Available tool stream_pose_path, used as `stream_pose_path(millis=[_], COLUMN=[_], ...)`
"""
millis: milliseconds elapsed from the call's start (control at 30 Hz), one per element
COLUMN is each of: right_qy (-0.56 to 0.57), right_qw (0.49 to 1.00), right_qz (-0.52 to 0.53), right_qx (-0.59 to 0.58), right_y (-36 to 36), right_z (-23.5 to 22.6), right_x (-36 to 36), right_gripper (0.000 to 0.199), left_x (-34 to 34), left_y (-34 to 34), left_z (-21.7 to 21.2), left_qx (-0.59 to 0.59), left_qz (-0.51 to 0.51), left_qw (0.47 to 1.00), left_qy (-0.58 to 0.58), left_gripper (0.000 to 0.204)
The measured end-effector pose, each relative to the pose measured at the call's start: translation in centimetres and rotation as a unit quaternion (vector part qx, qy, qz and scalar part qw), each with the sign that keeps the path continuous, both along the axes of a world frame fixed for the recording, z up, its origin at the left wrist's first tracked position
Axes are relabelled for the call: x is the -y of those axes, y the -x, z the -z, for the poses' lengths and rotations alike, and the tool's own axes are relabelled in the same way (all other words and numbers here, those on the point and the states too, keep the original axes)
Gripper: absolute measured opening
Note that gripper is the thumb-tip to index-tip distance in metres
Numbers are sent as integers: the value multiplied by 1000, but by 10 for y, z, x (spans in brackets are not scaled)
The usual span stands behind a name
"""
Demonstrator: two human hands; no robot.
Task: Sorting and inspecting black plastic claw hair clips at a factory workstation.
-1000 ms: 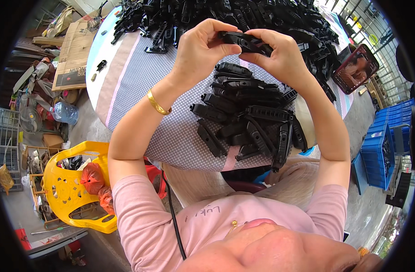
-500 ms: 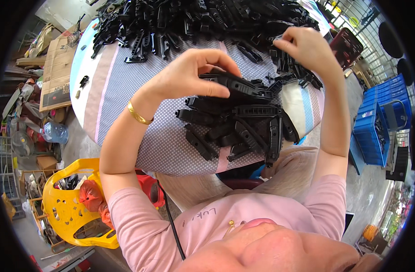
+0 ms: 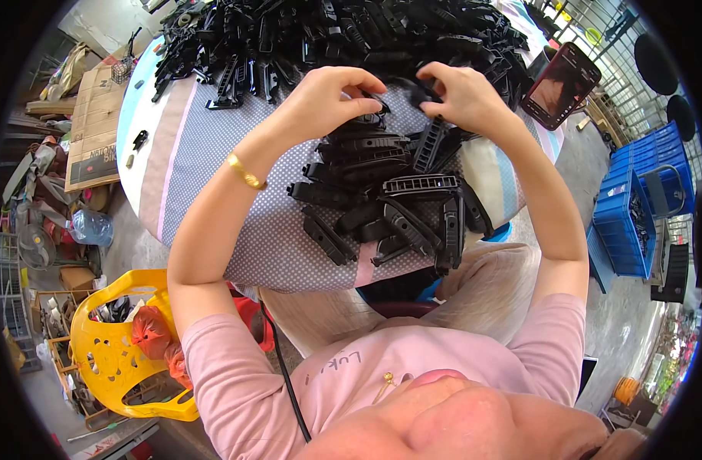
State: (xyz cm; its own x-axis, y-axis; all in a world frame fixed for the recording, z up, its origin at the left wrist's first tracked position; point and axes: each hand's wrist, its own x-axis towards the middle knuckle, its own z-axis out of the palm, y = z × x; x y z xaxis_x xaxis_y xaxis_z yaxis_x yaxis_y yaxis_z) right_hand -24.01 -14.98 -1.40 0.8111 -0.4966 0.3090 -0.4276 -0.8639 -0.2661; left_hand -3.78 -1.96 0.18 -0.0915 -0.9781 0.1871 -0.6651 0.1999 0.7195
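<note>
Both bare forearms reach far across, elbows bent. The left hand (image 3: pixel 329 98) curls palm-down with fingers bent; the right hand (image 3: pixel 462 96) hooks its fingers, seemingly pinching something, close beside the left.

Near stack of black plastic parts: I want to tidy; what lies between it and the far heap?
Head view: both hands, left hand and right hand.

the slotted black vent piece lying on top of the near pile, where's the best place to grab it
Take the slotted black vent piece across its long edges near the middle, coming from above. It lies flat and crosswise on top of the near pile, so both edges look free; its ends sit close to neighbouring parts.
</note>
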Motion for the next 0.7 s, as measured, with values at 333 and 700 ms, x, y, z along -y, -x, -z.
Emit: stream_pose_path(millis=[333,700], right_qy=[-4,40], right_qw=[985,985], right_qz=[-165,-104], right_qx=[54,-134], right_y=[-34,50], right_z=[-14,-20], right_x=[24,0], right_gripper=[24,32], left_x=[19,9], left_y=[-7,-4], left_z=[1,3], left_qx=[196,276], left_qz=[-26,-78], left_qw=[980,955], left_qy=[-11,68], left_gripper=[28,21])
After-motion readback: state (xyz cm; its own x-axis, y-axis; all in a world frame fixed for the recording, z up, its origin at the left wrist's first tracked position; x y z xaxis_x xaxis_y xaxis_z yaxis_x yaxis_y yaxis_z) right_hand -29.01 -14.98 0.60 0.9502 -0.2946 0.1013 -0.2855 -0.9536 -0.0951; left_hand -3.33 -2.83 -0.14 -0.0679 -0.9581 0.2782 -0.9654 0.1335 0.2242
